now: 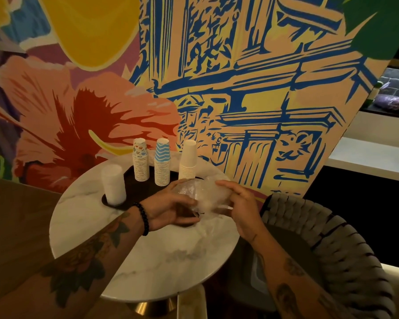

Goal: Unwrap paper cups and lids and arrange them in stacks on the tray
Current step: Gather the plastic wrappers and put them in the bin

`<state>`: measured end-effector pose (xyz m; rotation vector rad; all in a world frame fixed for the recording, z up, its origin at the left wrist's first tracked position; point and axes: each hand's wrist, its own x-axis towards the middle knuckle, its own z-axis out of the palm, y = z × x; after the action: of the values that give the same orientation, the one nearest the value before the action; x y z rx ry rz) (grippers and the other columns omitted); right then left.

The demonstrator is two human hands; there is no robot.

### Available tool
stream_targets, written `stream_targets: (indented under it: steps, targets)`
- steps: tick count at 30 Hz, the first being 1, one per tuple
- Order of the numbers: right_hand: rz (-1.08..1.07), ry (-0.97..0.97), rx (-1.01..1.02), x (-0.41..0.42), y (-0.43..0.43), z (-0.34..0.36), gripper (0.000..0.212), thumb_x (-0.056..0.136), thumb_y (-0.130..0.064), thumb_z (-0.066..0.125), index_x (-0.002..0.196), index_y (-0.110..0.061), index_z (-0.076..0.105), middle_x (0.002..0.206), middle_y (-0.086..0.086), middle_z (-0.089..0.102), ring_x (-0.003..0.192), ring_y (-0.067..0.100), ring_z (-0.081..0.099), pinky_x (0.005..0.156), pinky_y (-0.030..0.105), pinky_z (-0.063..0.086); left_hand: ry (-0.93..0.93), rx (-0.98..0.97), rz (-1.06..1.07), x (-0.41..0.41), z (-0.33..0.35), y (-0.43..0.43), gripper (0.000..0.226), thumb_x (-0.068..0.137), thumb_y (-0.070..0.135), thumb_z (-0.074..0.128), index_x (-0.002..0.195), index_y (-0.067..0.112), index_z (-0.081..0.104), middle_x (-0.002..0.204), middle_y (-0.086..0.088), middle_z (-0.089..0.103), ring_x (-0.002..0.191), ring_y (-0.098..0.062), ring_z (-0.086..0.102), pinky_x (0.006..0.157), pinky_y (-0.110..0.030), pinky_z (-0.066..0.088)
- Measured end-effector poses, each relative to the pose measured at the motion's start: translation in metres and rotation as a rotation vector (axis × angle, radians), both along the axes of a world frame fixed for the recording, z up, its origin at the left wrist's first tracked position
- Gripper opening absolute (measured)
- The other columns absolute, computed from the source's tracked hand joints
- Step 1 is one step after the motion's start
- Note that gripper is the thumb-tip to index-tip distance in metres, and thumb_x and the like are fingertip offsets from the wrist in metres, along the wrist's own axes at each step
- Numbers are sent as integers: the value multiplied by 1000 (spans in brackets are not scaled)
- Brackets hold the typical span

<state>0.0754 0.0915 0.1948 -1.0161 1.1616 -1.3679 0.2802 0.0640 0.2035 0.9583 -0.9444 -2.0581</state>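
- A round marble table (148, 261) stood against a painted mural wall (240, 77), with a dark tray (134, 192) on its far half
- Three stacks of upside-down paper cups stood in a row along the back of the tray: a patterned cup stack (140, 161) on the left, a blue wavy cup stack (162, 163) in the middle and a plain white cup stack (187, 161) on the right, near one another but apart
- A pale lid stack (113, 184) stood upright on the tray's left end, apart from the cups
- Both hands held a crumpled clear plastic wrapper (203, 195) above the near right part of the tray, just in front of the plain white cup stack; whether it held anything could not be told
- The left hand (171, 209) gripped the wrapper from below, fingers curled under it
- The right hand (238, 208) gripped it from the right, fingers bent over its top
- A black bead bracelet (143, 218) sat on the left wrist
- A woven chair (332, 249) stood just to the right of the table
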Motion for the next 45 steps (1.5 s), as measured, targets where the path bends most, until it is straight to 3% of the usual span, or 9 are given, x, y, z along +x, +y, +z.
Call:
stream_targets:
  steps: [3, 6, 13, 18, 23, 29, 33, 41, 45]
  targets:
    - [39, -188, 136, -3, 4, 1, 30, 100, -20, 49, 111, -14, 76, 124, 10, 64, 103, 37, 66, 86, 57, 58, -55, -69, 91, -3, -2, -1, 89, 70, -18, 73, 140, 30, 46, 135, -9, 51, 114, -39, 62, 91, -62, 53]
    - [87, -169, 222, -1, 8, 0, 30, 96, -38, 60, 118, -23, 72, 122, 9, 66, 110, 38, 66, 90, 66, 53, -88, -151, 128, -5, -5, 1, 90, 73, -22, 69, 143, 29, 43, 133, -7, 51, 113, -33, 62, 86, -54, 57]
    - [180, -41, 221, -2, 7, -21, 103, 58, -15, 93, 142, -40, 40, 131, 14, 58, 105, 35, 71, 84, 59, 59, -150, -246, 163, -10, -10, 2, 88, 73, -23, 69, 143, 23, 45, 131, -10, 58, 110, -26, 65, 81, -41, 61]
    - [162, -14, 211, -5, 14, -26, 81, 72, 6, 84, 137, -29, 50, 128, 10, 58, 110, 35, 67, 83, 56, 60, -60, -186, 123, -14, -17, 5, 69, 79, -7, 72, 139, 20, 51, 128, -9, 64, 116, -27, 64, 93, -47, 56]
    - [164, -46, 247, -16, 25, -39, 62, 72, 6, 82, 126, -18, 61, 125, 15, 65, 107, 31, 70, 80, 48, 61, -53, -132, 118, -19, -29, 8, 49, 87, 1, 67, 133, 14, 56, 126, -12, 66, 111, -29, 67, 85, -46, 60]
    - [205, 87, 356, -31, 42, -60, 60, 73, -6, 86, 125, -23, 61, 124, 7, 67, 113, 27, 67, 93, 53, 57, -281, -248, 30, -33, -52, 17, 45, 88, 4, 70, 127, 22, 58, 128, -5, 64, 110, -22, 67, 82, -38, 60]
    - [239, 22, 444, -43, 59, -76, 66, 72, -15, 89, 130, -25, 60, 127, 7, 68, 115, 30, 67, 92, 56, 56, -332, -298, -31, -47, -64, 29, 39, 87, 6, 71, 116, 31, 60, 126, 0, 63, 109, -20, 65, 80, -35, 61]
    - [187, -67, 575, -66, 106, -111, 61, 79, -2, 80, 133, -19, 55, 127, 11, 67, 107, 31, 71, 76, 46, 61, -283, -72, -106, -81, -101, 68, 54, 83, 11, 77, 130, 24, 52, 125, -3, 64, 104, -20, 69, 79, -40, 61]
    - [149, -77, 634, -81, 130, -132, 62, 79, -2, 79, 133, -18, 54, 129, 12, 66, 107, 32, 71, 74, 43, 61, -267, -15, -283, -90, -126, 97, 51, 79, -2, 77, 112, 33, 60, 103, 8, 75, 96, -13, 72, 75, -37, 62]
